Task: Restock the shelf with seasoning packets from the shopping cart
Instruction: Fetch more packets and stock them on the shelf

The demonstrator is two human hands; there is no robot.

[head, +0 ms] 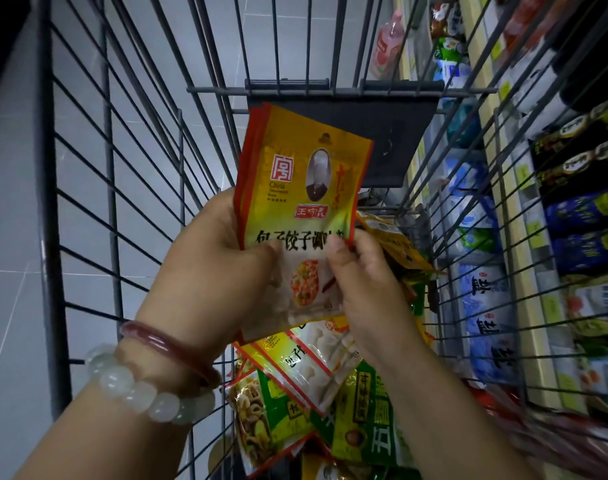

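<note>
Left hand (219, 271) grips a small stack of yellow, red-edged seasoning packets (302, 188) upright above the wire shopping cart (122, 168). Right hand (361, 282) pinches the front packet's lower right edge, thumb on its face. Red bangle (167, 344) and pale bead bracelet (136, 386) on left wrist. Loose packets (330, 393) heaped in the cart below. Stocked shelf (524, 237) just beyond cart's right side, blue bags (486, 306) on it.

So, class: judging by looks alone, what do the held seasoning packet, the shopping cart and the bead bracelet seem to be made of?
Seasoning packet: glossy printed plastic film, going by its sheen and a see-through lower part.
Shopping cart: dark, matte-coated metal wire, going by its thin rigid bars.
Bead bracelet: pale, translucent polished beads, perhaps jade or glass.
</note>
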